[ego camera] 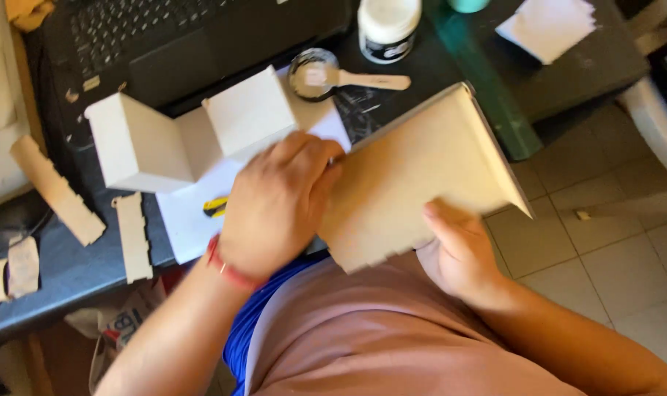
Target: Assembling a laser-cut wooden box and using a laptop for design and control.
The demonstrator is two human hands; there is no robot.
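Observation:
My right hand point(458, 253) grips the lower edge of a flat tan wooden panel point(414, 176) with notched edges, held tilted over my lap. My left hand point(278, 202) is closed against the panel's left edge, fingers curled; a small object may be pinched in them, but it is hidden. A red band circles my left wrist. Just behind my left hand stands a white-painted box-shaped piece point(194, 132) on a white sheet of paper point(187, 220).
A black laptop point(165, 37) lies at the back of the dark table point(69, 271). A white jar point(387, 26), its lid with a wooden spatula point(326, 73), a green ruler point(487, 81), a yellow cutter point(216, 207) and several notched wooden strips point(132, 235) lie around. Tiled floor at right.

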